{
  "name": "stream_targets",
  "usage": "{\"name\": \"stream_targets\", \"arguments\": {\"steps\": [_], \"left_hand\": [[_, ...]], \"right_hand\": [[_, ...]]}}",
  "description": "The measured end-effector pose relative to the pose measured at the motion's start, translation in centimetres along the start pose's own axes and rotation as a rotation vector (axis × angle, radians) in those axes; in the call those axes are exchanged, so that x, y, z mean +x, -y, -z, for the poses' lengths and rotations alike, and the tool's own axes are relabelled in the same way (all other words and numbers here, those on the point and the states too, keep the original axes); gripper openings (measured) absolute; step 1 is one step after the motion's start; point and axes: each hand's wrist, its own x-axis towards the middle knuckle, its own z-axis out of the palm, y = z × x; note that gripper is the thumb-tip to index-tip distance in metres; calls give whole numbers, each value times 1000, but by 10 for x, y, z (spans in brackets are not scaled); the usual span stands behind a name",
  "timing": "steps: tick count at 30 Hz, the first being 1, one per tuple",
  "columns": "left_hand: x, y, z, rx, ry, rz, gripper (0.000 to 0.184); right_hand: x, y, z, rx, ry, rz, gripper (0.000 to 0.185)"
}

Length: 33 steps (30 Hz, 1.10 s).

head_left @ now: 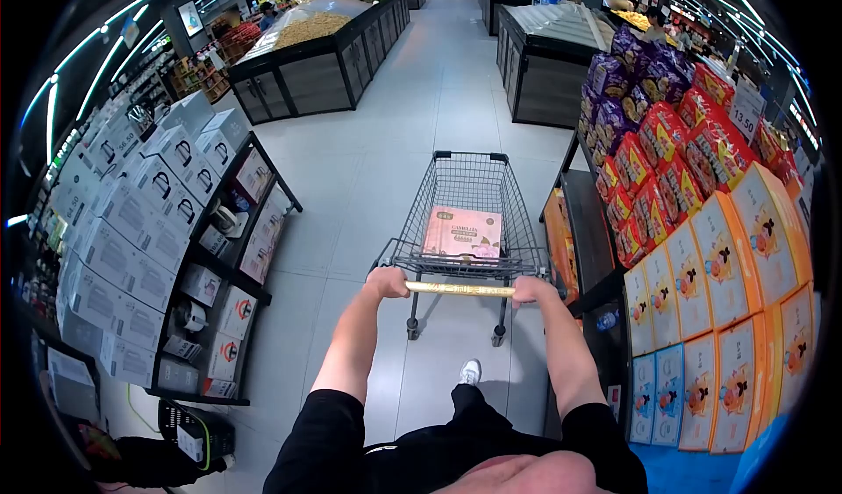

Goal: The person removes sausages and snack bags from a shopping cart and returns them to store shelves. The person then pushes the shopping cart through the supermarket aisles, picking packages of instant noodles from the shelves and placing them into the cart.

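Note:
A wire shopping cart (467,182) stands directly ahead of me in the aisle. My left hand (388,282) is wrapped round the left end of its yellowish push bar (460,289), and my right hand (531,290) grips the right end. Inside the basket lies a pink box (462,231) with a flower printed near its lower right corner. Nothing else shows in the cart. Both arms reach forward, and one white shoe (470,372) is visible on the floor behind the cart.
At left, a shelf holds stacked white kettle boxes (181,158). Close on the right are orange-edged gift boxes (721,266) and red snack bags (664,134). Produce stands (307,77) flank the tiled aisle (452,82) further ahead. A black basket (197,433) is at lower left.

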Motion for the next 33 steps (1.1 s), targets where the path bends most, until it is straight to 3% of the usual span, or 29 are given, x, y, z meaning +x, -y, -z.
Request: {"name": "stream_targets", "arguments": {"steps": [1,3,7,10,12,13,15,23,33], "left_hand": [[11,0,7,-13,32,8,39],[34,-2,20,-20,58,38,42],[71,-5,43,-26,110,85,44],[99,-9,54,-28,74,82,42],[117,-9,58,-15,61,81,40],[127,-11,63,-1,45,99,38],[144,-11,69,16,10,92,35],[217,5,95,102,-185,53,25],[360,86,157,112,-400,-108,17]], "right_hand": [[12,-6,6,17,-97,69,25],[40,-16,29,123,64,18,13],[85,-31,68,309,259,31,9],[104,-41,94,183,182,48,15],[119,-44,102,-95,-91,75,22],[114,-41,112,-91,-95,55,22],[97,-33,129,-147,-322,83,28],[158,-39,167,-117,-487,44,24],[243,15,228,-130,-744,-103,21]]}}
